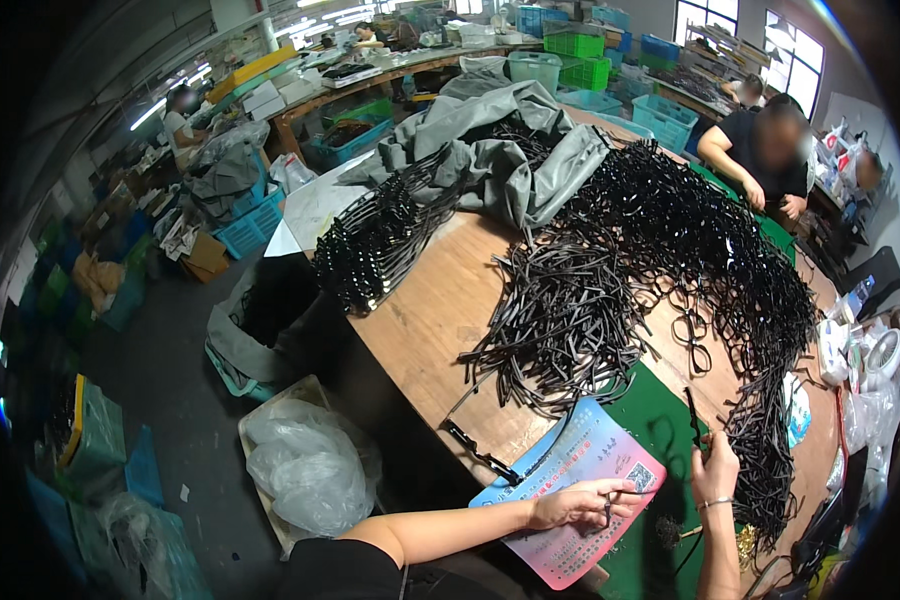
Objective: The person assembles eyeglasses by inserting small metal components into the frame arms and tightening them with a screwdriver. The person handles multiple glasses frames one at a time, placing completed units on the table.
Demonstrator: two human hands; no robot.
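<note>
My left hand (580, 503) is over a blue-and-pink printed sheet (560, 555), its fingers closed round a small, thin dark piece (608, 512) that I cannot make out fully. To its right, my right hand (715, 472) grips a slim black eyeglass temple (693, 412) that points up and away from me. A green mat (630, 405) shows beneath and beside the sheet. Just beyond, a heap of loose black eyeglass temples (560, 320) covers the wooden table (410, 340). A black eyeglass frame (692, 345) lies to the heap's right.
A large mass of black eyeglass frames (710, 240) curves along the table's far and right side, partly under grey cloth (520, 170). A black metal bar (480, 452) juts at the near edge. Left stands a bin with clear plastic bags (310, 465). A co-worker (765, 150) sits far right.
</note>
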